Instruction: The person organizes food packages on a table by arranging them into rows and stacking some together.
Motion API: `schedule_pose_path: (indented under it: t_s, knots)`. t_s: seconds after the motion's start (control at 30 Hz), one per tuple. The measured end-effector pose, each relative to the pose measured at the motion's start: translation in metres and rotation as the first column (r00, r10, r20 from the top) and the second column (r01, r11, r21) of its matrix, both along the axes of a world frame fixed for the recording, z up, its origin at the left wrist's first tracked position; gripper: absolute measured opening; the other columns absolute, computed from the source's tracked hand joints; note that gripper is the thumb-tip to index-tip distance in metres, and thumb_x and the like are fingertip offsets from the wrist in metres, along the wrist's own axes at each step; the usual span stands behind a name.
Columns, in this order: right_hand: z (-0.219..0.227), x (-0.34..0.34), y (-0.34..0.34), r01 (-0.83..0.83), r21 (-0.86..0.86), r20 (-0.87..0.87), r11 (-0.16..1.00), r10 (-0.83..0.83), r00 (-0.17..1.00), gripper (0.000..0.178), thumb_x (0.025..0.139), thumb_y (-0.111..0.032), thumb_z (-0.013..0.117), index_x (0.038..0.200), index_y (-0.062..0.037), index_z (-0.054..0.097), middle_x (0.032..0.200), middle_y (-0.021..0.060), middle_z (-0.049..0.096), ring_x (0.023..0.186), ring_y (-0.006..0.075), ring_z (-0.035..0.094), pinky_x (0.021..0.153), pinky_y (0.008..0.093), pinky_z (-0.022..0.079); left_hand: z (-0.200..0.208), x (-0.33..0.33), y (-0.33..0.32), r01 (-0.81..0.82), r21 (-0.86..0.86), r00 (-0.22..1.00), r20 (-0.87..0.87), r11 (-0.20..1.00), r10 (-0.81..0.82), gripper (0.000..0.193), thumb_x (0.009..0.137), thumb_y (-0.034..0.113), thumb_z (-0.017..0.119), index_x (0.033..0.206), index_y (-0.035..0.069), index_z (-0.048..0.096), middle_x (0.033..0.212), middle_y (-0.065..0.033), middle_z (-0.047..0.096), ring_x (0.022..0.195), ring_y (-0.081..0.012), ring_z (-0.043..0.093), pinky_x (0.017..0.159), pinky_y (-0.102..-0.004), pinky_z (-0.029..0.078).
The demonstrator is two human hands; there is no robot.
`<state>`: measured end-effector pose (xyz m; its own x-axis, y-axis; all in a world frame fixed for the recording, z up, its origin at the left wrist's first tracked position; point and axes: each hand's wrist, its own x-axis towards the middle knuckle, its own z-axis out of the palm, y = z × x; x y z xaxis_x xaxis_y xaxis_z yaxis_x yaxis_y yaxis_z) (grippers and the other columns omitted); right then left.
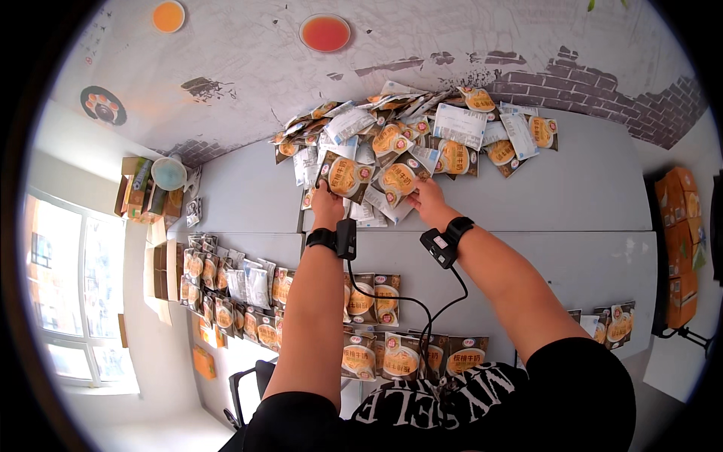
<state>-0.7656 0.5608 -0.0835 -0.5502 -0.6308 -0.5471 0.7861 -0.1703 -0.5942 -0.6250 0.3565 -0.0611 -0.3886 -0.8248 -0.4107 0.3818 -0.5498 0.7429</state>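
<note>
I log the packet heap (459,124) at the far side of the surface (587,188), close to the wall (226,53). Left hand (326,205) and right hand (430,202) side by side at its near edge. Packet rows (224,313) lie near left; I count front packets (399,355) between the forearms, before the torso. Smaller packet group (620,325), near right. Cartons (681,248) stacked beyond the right end; boxes (135,192) beyond the left, window (83,301) farther left.

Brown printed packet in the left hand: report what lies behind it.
Behind the brown printed packet in the left hand, white-sided packets show past its lower edge. Whatever its body covers cannot be seen.
</note>
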Motion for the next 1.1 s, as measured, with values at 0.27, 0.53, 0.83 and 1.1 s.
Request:
schedule_pose_path:
  t_s: [0.27, 0.53, 0.83, 1.1]
  knots:
    - [0.023, 0.016, 0.118, -0.174, -0.091, -0.071, 0.98, 0.168, 0.983, 0.026, 0.095, -0.029, 0.042, 0.114, -0.011, 0.046, 0.105, 0.0068, 0.058, 0.092, 0.018, 0.059, 0.079, 0.0352, 0.048, 0.053, 0.119, 0.094, 0.28, 0.073, 0.96, 0.0, 0.957, -0.28, 0.035, 0.097, 0.03, 0.04, 0.116, 0.002, 0.049, 0.114, -0.0107, 0.057, 0.105, -0.0255, 0.055, 0.09, -0.0414, 0.045]
    - [0.05, 0.127, 0.261, -0.334, -0.258, 0.2, 0.907, 0.388, 0.9, 0.04, 0.095, -0.036, 0.042, 0.12, -0.004, 0.045, 0.112, 0.0078, 0.057, 0.1, 0.017, 0.058, 0.08, 0.0303, 0.051, 0.05, 0.253, 0.208, 0.35, 0.157, 0.93, 0.061, 0.924, -0.362, 0.029, 0.093, 0.023, 0.048, 0.114, 0.003, 0.052, 0.108, -0.0082, 0.059, 0.099, -0.0212, 0.058, 0.083, -0.0354, 0.049]
    - [0.035, 0.237, 0.332, -0.266, 0.287, -0.254, 0.92, 0.341, 0.905, 0.056, 0.075, -0.004, 0.071, 0.119, -0.0002, 0.037, 0.109, 0.0124, 0.055, 0.098, 0.0194, 0.058, 0.077, 0.0301, 0.053, 0.028, 0.305, 0.26, 0.408, -0.012, 0.889, 0.233, 0.913, -0.394, 0.019, 0.094, 0.022, 0.05, 0.096, 0.005, 0.057, 0.091, -0.0021, 0.061, 0.082, -0.0102, 0.058, 0.07, -0.0246, 0.049]
    - [0.016, 0.266, 0.334, -0.155, 0.546, -0.515, 0.824, 0.475, 0.714, 0.063, 0.074, -0.009, 0.071, 0.124, 0.0029, 0.035, 0.112, 0.0131, 0.053, 0.1, 0.0206, 0.056, 0.08, 0.0312, 0.049, 0.039, 0.304, 0.275, 0.367, 0.015, 0.912, 0.189, 0.93, -0.364, 0.021, 0.094, 0.025, 0.049, 0.092, 0.007, 0.059, 0.083, 0.0014, 0.061, 0.071, -0.0074, 0.057, 0.06, -0.0218, 0.048]
